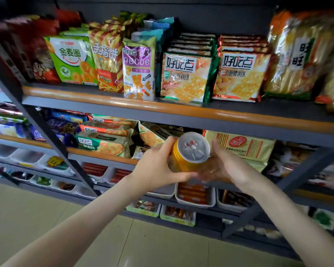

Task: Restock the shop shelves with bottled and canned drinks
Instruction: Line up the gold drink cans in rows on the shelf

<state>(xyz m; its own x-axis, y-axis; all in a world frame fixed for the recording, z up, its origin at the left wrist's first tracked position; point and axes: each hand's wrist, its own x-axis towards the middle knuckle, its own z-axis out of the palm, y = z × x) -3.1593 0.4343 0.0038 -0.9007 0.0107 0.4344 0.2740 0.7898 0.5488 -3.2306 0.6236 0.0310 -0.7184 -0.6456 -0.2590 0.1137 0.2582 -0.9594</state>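
Two bare forearms reach in from the near edge, meeting in front of the middle shelf (102,157). Between them, tilted with its silver top toward us, is a golden can (183,160). The left hand (156,168) wraps its fingers round the can's left side, thumb underneath. The right hand (228,166) cups the lower right end, though blur hides how firmly it grips.

The can hangs in the air, just short of the biscuit packs (102,143) crowding that shelf. I see no gap for it there. Pushed in anyway, it could shove packs off the edge. A loose right-hand hold could also let it slip toward the sausage trays (195,195) below.
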